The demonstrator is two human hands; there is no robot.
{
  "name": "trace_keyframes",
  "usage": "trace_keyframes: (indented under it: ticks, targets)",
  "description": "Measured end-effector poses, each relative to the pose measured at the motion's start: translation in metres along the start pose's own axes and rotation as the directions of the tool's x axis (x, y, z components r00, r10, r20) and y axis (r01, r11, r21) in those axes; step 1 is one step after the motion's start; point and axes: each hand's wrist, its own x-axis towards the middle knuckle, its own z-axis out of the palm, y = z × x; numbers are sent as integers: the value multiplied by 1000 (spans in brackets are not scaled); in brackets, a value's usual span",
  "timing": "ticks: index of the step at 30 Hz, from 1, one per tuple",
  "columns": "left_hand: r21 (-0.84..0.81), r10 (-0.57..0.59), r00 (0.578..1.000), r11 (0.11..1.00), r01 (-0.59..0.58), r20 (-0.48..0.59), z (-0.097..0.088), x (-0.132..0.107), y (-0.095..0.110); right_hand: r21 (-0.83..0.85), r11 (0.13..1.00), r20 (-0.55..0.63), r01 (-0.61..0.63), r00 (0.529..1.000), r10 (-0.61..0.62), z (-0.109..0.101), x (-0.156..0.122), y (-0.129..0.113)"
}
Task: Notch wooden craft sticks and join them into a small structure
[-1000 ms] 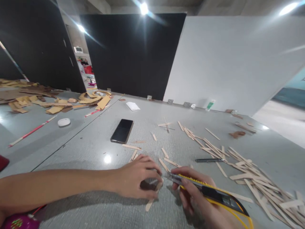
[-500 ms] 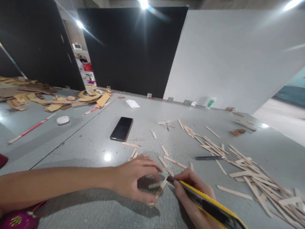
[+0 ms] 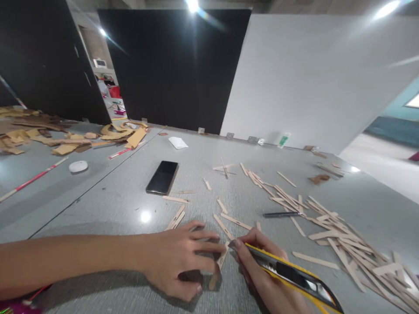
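My right hand [image 3: 262, 266] grips a yellow and black utility knife [image 3: 294, 279], its blade tip close to the upper end of a short wooden craft stick [image 3: 214, 279] with a slot cut in it. My left hand [image 3: 183, 257] is spread palm down over the table, fingers apart, with fingertips at that stick's left edge; whether they press on it I cannot tell. Just above the blade lie a slotted craft stick [image 3: 223, 226] and another slanting stick [image 3: 236, 221]. Beyond my left hand are two more slotted sticks [image 3: 176, 219], partly hidden by it.
A phone [image 3: 163, 177] lies on the grey table. To the right spreads a pile of craft sticks [image 3: 350, 244], with a dark pen [image 3: 281, 214] at its left. Cardboard scraps [image 3: 65, 141] and a white case [image 3: 78, 166] sit at left. Upright panels [image 3: 173, 65] stand behind.
My left hand has turned and lowered, its fingers reaching farther right to the stick, whose lower end has swung right. My right hand still holds the knife near the same spot. The view has shifted slightly.
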Motion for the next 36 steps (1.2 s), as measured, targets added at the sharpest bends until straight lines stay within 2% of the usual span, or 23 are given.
trace_keyframes:
  ticks: [3,5,8,12,15,20,23,28,31,36]
  targets:
    - [28,-19,1000,999,18,19,-3,0,2,-134,987,-114,93,988,-108,-3,0,-5]
    - [36,-28,999,999,28,19,-3,1,4,-212,968,-138,138,976,-169,-5,-1,-9]
    - [56,-65,998,996,65,-1,-2,2,6,-275,939,-133,204,960,-248,-7,-5,-14]
    - [63,-172,984,983,174,-41,1,1,12,-359,875,-132,324,911,-392,-6,-2,-9]
    - [33,-239,971,971,238,10,-1,-1,20,-399,826,-80,398,882,-464,-5,4,-2]
    - [-70,-260,954,960,273,151,-7,-4,31,-431,815,-14,387,900,-435,-4,5,-3]
    - [-88,-267,950,955,284,164,-6,-3,31,-424,831,51,359,926,-374,-2,3,-9]
    - [-88,-251,958,960,264,138,-2,-2,30,-411,859,67,305,950,-305,0,5,-15]
    - [-78,-248,960,963,259,127,-2,-1,30,-390,859,80,333,941,-329,2,7,-16]
    - [-99,-237,962,963,252,135,-1,0,28,-362,841,31,402,907,-421,5,6,-16]
